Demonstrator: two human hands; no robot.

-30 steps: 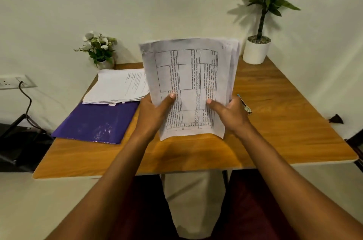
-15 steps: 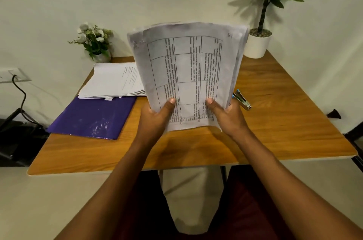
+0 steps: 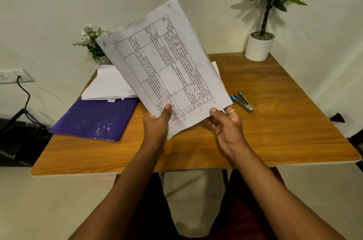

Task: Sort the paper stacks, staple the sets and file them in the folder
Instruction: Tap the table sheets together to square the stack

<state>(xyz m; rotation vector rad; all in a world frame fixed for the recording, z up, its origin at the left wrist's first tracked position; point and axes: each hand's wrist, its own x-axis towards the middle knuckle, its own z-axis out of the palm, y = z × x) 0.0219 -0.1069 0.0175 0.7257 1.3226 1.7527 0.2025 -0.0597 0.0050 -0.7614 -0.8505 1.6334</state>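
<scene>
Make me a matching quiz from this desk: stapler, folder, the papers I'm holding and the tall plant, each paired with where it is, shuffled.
1 stapler
2 folder
3 papers
4 plant

A far right corner of the table
B lifted above the table
C flat on the table's left side
D on the table, right of the papers

Pairs: 1-D, 2-C, 3-B, 4-A

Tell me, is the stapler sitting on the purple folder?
No, the stapler lies on the bare table right of the held papers; the purple folder is far left.

Wooden table (image 3: 275, 131); on it folder (image 3: 94, 120), paper stack (image 3: 108, 86), stapler (image 3: 242, 101), potted plant (image 3: 259, 47).
</scene>
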